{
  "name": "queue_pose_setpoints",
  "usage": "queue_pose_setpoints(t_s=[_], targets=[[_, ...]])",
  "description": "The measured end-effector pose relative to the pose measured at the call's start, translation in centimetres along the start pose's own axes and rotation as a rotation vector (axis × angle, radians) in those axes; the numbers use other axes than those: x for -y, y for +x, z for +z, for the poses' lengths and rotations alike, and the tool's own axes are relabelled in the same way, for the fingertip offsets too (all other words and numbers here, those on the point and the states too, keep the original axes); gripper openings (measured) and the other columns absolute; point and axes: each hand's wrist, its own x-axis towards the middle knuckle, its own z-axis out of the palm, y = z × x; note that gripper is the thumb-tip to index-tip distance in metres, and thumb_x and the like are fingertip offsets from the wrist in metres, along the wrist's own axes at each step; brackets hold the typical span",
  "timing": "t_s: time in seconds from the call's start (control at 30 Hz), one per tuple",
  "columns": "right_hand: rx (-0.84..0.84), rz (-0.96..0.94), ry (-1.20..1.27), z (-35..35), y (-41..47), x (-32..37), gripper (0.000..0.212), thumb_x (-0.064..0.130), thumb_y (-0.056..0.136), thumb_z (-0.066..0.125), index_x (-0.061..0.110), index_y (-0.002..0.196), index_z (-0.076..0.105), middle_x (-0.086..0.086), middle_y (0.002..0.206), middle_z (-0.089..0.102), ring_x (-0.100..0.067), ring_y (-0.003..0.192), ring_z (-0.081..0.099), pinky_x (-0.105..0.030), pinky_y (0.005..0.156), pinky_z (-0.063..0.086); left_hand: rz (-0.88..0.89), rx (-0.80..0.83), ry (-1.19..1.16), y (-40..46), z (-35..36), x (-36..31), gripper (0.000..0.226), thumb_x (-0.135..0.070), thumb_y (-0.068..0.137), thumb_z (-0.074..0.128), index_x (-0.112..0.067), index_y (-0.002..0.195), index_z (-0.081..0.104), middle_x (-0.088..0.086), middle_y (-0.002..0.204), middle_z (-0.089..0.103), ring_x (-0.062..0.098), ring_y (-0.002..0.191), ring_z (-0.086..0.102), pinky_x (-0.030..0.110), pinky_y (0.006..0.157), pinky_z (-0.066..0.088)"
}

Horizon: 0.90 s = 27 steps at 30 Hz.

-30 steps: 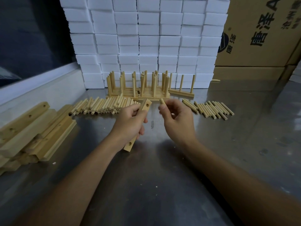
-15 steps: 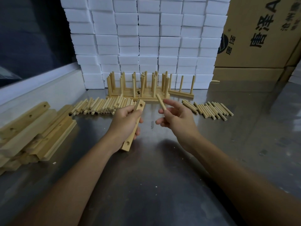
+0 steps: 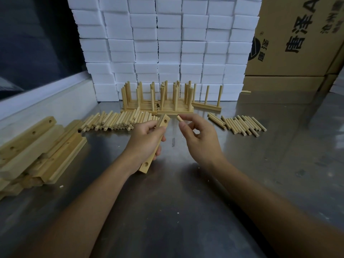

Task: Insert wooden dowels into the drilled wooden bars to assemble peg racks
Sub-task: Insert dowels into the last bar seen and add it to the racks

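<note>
Two piles of loose dowels flank me at mid-frame, finished racks standing behind them in the upper centre, while my left hand wraps the drilled bar at centre, tilted with its top hole facing right. My right hand, just right of it, pinches one dowel between thumb and forefinger. I should square the dowel's end to that top hole, then push straight along the bore, not at an angle.
</note>
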Motion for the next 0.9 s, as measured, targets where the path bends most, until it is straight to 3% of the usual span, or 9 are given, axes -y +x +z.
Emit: queue_pose_setpoints(t_s=[0.1, 0.17, 0.23, 0.3, 0.5, 0.77, 0.9], targets=[[0.000, -0.039, -0.011, 0.1, -0.1, -0.2, 0.022, 0.024, 0.098, 0.060, 0.022, 0.117, 0.069, 0.018, 0.093, 0.064, 0.003, 0.090, 0.059, -0.012, 0.070, 0.051, 0.026, 0.028, 0.030, 0.0, 0.1, -0.1, 0.018, -0.022, 0.100, 0.054, -0.009, 0.100, 0.066, 0.004, 0.075, 0.059, 0.016, 0.046, 0.051, 0.026, 0.040, 0.039], [0.016, -0.032, 0.004, 0.3, -0.1, -0.3, 0.019, 0.024, 0.097, 0.062, 0.024, 0.114, 0.070, 0.022, 0.092, 0.065, 0.004, 0.083, 0.061, -0.015, 0.064, 0.051, 0.049, 0.058, 0.030, 0.0, 0.1, -0.1, 0.015, -0.022, 0.100, 0.054, -0.020, 0.100, 0.068, 0.003, 0.076, 0.060, 0.016, 0.046, 0.051, 0.027, 0.041, 0.040], [0.032, -0.021, 0.025, 0.3, -0.1, -0.5, 0.018, 0.024, 0.096, 0.064, 0.025, 0.113, 0.071, 0.022, 0.093, 0.066, 0.005, 0.070, 0.059, -0.014, 0.058, 0.047, 0.061, 0.087, 0.021, 0.0, 0.2, -0.1, 0.023, -0.022, 0.100, 0.054, -0.042, 0.100, 0.065, 0.001, 0.076, 0.062, 0.016, 0.047, 0.051, 0.027, 0.041, 0.041], [0.032, -0.033, 0.028, 0.4, -0.1, -0.5, 0.019, 0.023, 0.095, 0.065, 0.024, 0.113, 0.071, 0.020, 0.094, 0.067, 0.006, 0.068, 0.058, -0.013, 0.057, 0.046, 0.082, 0.103, 0.027, -0.1, 0.3, 0.0, 0.028, -0.022, 0.101, 0.054, -0.049, 0.106, 0.059, 0.000, 0.077, 0.063, 0.016, 0.046, 0.051, 0.027, 0.041, 0.042], [0.014, -0.088, -0.076, 0.3, -0.2, -0.4, 0.018, 0.023, 0.094, 0.066, 0.020, 0.111, 0.071, 0.021, 0.092, 0.065, 0.000, 0.092, 0.063, -0.032, 0.077, 0.060, 0.162, 0.076, 0.059, 0.1, 0.5, 0.4, 0.027, -0.019, 0.102, 0.053, -0.039, 0.117, 0.065, 0.000, 0.079, 0.062, 0.016, 0.046, 0.050, 0.026, 0.041, 0.041], [0.023, -0.059, -0.157, -0.3, -0.1, -0.5, 0.013, 0.021, 0.093, 0.066, 0.018, 0.104, 0.072, 0.012, 0.086, 0.068, -0.008, 0.082, 0.065, -0.041, 0.075, 0.059, 0.237, 0.096, 0.155, 0.3, 0.5, 0.7, 0.032, -0.016, 0.099, 0.057, -0.034, 0.124, 0.065, -0.012, 0.065, 0.059, 0.013, 0.049, 0.055, 0.027, 0.045, 0.047], [-0.014, -0.269, -0.397, -0.7, -0.3, -0.3, 0.016, 0.024, 0.095, 0.064, 0.013, 0.102, 0.071, 0.002, 0.082, 0.072, -0.017, 0.071, 0.067, -0.043, 0.066, 0.056, 0.283, 0.093, 0.211, 0.2, 0.6, 0.7, 0.037, -0.015, 0.098, 0.059, -0.030, 0.132, 0.062, -0.012, 0.067, 0.064, 0.009, 0.056, 0.054, 0.032, 0.052, 0.045]])
